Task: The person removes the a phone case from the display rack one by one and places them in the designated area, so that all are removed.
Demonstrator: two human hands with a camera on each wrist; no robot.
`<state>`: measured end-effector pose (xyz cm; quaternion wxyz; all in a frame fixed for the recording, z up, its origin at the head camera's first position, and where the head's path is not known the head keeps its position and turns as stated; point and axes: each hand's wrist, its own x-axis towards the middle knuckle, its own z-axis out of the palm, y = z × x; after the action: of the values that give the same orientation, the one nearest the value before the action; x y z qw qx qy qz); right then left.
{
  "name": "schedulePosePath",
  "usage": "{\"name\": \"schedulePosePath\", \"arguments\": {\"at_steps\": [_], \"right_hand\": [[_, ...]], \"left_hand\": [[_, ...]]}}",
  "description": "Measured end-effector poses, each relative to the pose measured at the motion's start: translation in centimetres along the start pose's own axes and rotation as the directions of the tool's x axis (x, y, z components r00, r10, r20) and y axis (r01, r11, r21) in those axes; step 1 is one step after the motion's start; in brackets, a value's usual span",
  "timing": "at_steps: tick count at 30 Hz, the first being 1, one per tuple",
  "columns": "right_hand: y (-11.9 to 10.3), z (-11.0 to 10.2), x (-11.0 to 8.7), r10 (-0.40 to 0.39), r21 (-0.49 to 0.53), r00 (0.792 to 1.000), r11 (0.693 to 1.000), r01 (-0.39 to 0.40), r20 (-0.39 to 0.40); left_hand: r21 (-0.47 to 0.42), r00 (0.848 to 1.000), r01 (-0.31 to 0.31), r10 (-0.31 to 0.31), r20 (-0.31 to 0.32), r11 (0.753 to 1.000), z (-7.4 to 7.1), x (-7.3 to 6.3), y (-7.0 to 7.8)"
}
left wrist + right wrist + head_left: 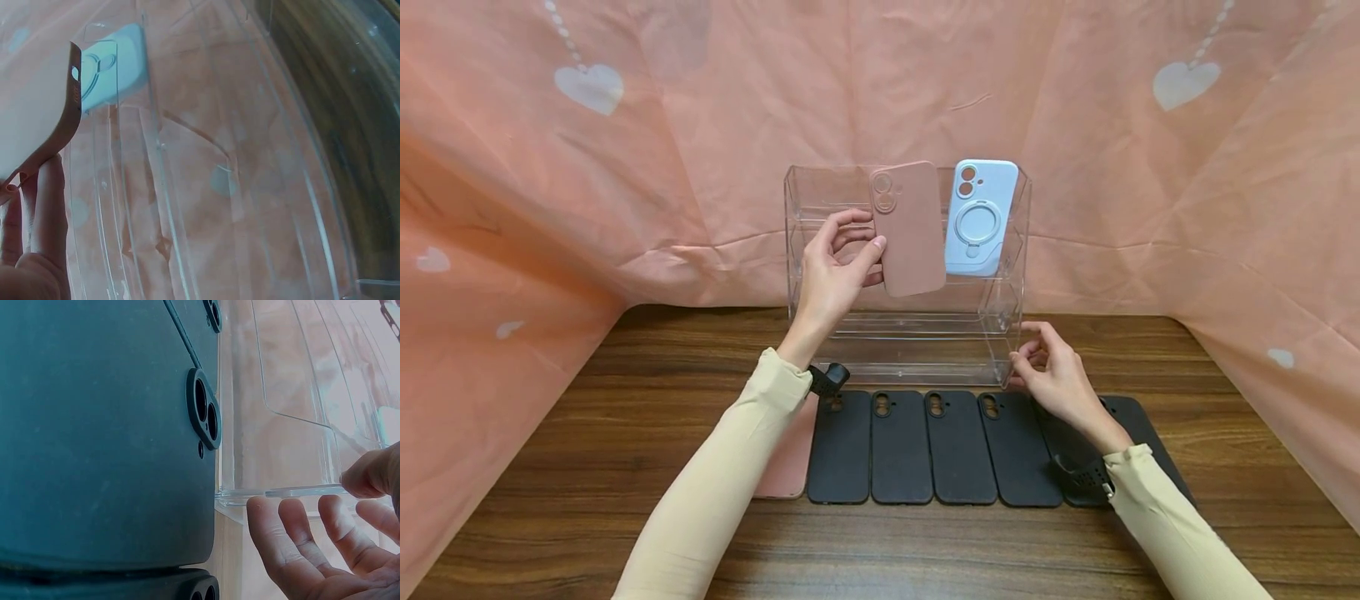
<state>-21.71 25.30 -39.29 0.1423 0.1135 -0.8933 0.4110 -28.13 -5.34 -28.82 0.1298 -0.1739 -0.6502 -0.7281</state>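
In the head view my left hand (pixel 841 262) pinches a pink phone case (pixel 916 242) by its left edge, fingers behind and thumb in front. It is held upright before the upper tiers of a clear stepped display rack (pixel 901 369), camera cutouts at the top. Beside it, a pale blue phone case (pixel 979 223) with a ring on its back leans in the top tier. Down at the rack's lower right corner, my right hand (pixel 1054 379) grips the side panel. The right wrist view has the thumb (pixel 369 475) on one face of that panel and the fingers (pixel 278 544) at the other.
Several black phone cases (pixel 900 450) lie side by side in a row in front of the rack on the wooden table (pixel 587 467). Another pink case (pixel 787 462) lies at the row's left end, partly under my left sleeve. A pink cloth (pixel 722 125) hangs behind and at both sides.
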Motion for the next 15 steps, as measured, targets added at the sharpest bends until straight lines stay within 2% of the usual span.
{"name": "schedulePosePath", "arguments": {"at_steps": [7, 15], "right_hand": [[0.0, 0.0, 0.0, -0.001, -0.002, 1.000, 1.000, 0.001, 0.000], [0.1, 0.0, 0.1, -0.007, -0.001, 1.000, 1.000, 0.007, 0.002]], "left_hand": [[0.027, 1.000, 0.013, -0.014, 0.014, 1.000, -0.5, -1.2, -0.6], [0.035, 1.000, -0.004, 0.004, 0.006, 0.999, -0.8, -2.4, -1.2]]}}
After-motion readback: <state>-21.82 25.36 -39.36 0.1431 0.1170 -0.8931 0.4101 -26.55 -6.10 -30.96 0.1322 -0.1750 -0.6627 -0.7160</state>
